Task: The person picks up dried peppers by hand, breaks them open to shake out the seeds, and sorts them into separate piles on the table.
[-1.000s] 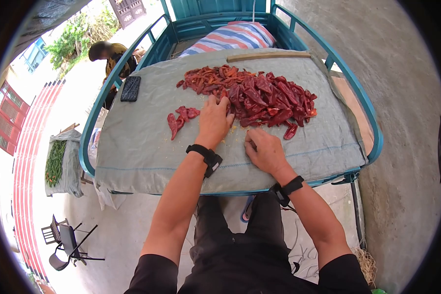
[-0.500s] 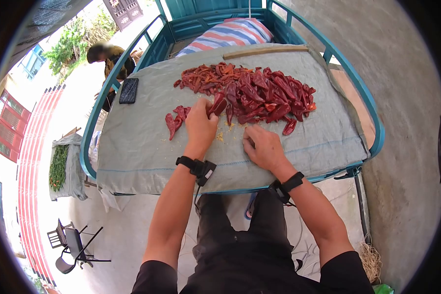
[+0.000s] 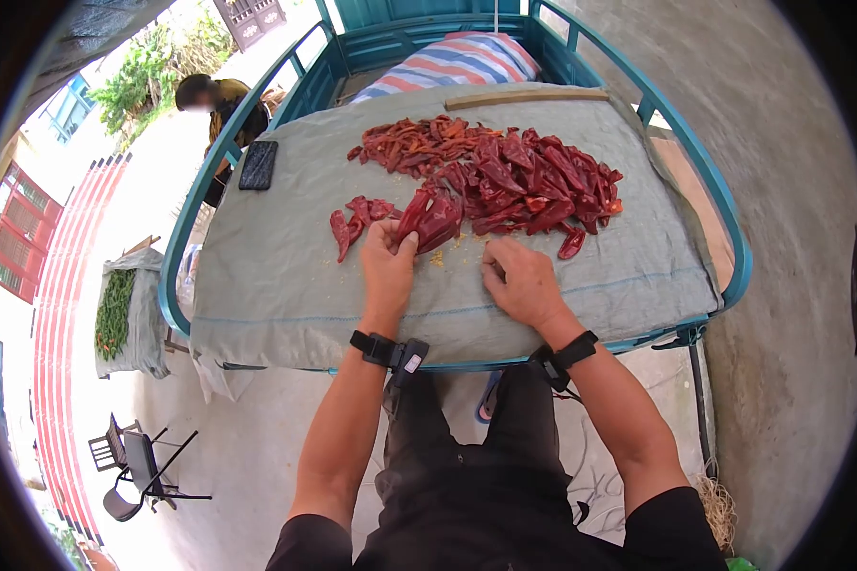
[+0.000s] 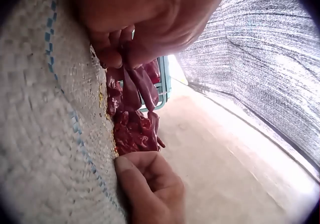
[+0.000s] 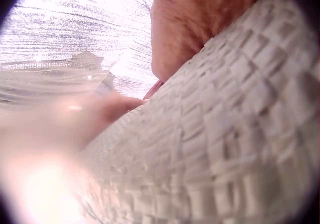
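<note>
My left hand (image 3: 388, 273) pinches dark red dried chili peppers (image 3: 432, 219) between thumb and fingers, just over the woven sheet (image 3: 286, 285). Their wrinkled bodies dangle below the fingertips in the left wrist view, where that hand (image 4: 150, 19) fills the top. Idle on the sheet to the right lies my right hand (image 3: 526, 283), its fingers loosely curled with no object showing in them. Just beyond it is a heap of larger dried chilies (image 3: 543, 181). A few more chilies (image 3: 352, 228) lie left of my left hand.
Smaller, more orange-red chili pieces (image 3: 414, 143) adjoin the heap's far left. Yellow seeds (image 3: 437, 258) are scattered between my hands. A phone (image 3: 258, 166) lies at the left, a wooden strip (image 3: 528, 98) at the back. Teal cart rails (image 3: 709, 205) border the sheet; a person (image 3: 238, 109) is beyond the left rail.
My left hand has drawn back from the heap toward me and slightly left, bringing chilies out with it. The right hand stays nearly in place on the sheet.
</note>
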Demonstrator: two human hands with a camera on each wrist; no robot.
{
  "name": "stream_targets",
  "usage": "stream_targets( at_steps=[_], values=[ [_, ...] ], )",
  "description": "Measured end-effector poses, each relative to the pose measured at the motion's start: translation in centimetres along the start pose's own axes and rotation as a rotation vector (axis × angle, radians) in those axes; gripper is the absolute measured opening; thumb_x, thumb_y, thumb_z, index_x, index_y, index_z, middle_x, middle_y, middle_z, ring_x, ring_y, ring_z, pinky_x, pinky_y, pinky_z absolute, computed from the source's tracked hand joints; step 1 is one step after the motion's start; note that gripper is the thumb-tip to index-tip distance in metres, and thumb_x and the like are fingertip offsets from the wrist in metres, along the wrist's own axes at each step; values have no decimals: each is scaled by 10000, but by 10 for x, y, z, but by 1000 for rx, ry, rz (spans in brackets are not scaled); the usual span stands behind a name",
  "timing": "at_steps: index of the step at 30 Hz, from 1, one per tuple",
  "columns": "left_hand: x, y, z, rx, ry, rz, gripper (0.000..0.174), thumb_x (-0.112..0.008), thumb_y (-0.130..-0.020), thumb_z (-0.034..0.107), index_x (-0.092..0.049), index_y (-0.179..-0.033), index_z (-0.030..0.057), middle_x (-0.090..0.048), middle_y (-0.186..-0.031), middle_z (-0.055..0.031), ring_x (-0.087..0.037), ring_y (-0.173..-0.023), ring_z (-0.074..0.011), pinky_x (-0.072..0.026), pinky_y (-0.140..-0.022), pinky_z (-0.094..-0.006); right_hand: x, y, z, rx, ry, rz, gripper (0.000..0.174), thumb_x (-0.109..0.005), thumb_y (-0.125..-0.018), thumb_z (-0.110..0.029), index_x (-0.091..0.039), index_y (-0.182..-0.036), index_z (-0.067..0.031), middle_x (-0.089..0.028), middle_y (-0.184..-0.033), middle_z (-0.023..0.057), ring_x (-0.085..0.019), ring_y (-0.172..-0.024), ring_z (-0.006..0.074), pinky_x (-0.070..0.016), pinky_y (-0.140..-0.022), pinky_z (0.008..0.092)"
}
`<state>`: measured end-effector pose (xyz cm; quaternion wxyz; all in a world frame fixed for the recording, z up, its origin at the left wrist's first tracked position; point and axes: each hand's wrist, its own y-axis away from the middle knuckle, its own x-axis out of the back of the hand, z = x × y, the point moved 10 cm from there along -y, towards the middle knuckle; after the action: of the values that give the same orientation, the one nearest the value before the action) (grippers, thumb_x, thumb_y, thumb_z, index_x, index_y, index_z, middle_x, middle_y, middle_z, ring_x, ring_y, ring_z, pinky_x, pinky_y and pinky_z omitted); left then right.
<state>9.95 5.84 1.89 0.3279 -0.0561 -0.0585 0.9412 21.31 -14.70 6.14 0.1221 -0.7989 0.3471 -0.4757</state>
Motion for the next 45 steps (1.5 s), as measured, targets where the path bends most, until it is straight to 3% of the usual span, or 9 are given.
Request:
stream_targets(
  at_steps=[3,9,18,27,30,33,36,43,45],
  values=[
    [4,-3,-8,-138,-37,32,182,-703,-1075,31,-617,-1236,31,-735,-1129,-37,-688,-999,-97,-562,-827,-285,-2,1,2,-14,-2,-8,107,-723,-937,-111,-630,-984,-86,-670,-903,126,-701,-824,394,-553,-702,512],
    [-6,8,7,-311,-272,93,165,-690,-1056,8,-604,-1196,0,-731,-1020,-158,-723,-941,-262,-566,-857,-397,-4,0,3,-18,2,-11,112,-729,-931,-111,-633,-984,-87,-666,-896,123,-698,-817,390,-549,-699,513],
    [-6,18,21,-295,-373,153,175,-706,-1052,65,-602,-1179,4,-752,-1011,-210,-750,-912,-375,-567,-826,-457,-3,0,3,-17,24,-20,106,-725,-938,-125,-633,-976,-88,-662,-893,116,-695,-808,384,-548,-696,513],
    [-12,25,34,-348,-577,137,177,-747,-1012,104,-637,-1136,41,-697,-1020,-169,-692,-967,-378,-534,-846,-476,-2,0,3,-13,13,-12,106,-723,-935,-122,-632,-975,-85,-662,-894,122,-697,-817,393,-550,-697,516],
    [-11,27,37,-387,-586,157,167,-754,-1017,104,-660,-1133,30,-729,-1017,-138,-701,-906,-296,-544,-825,-420,-2,0,3,-12,9,-7,108,-724,-930,-116,-631,-976,-82,-660,-894,124,-696,-815,394,-550,-699,515],
    [-23,31,45,-494,-683,69,165,-758,-995,94,-659,-1110,30,-718,-1013,-149,-688,-928,-336,-535,-831,-448,-2,0,3,-14,-10,-4,107,-722,-924,-107,-632,-978,-81,-661,-895,125,-696,-815,395,-550,-700,512],
    [-30,29,42,-474,-688,14,170,-765,-946,79,-647,-1066,58,-698,-1002,-149,-641,-1006,-394,-486,-871,-513,-2,0,2,-29,-19,-15,107,-720,-920,-100,-634,-981,-82,-664,-899,124,-696,-814,396,-550,-702,509],
    [-28,29,39,-478,-736,48,185,-783,-931,92,-645,-1053,77,-700,-987,-123,-642,-1010,-384,-466,-893,-504,-2,-1,3,-41,-2,-26,111,-725,-918,-104,-638,-984,-85,-669,-901,121,-698,-810,394,-548,-706,506],
    [-27,30,41,-501,-743,63,170,-785,-923,61,-658,-1034,45,-715,-998,-155,-660,-989,-395,-500,-852,-513,-2,-1,2,-40,-7,-22,108,-724,-921,-108,-638,-982,-85,-668,-899,120,-699,-811,393,-548,-706,508]
  ],
)
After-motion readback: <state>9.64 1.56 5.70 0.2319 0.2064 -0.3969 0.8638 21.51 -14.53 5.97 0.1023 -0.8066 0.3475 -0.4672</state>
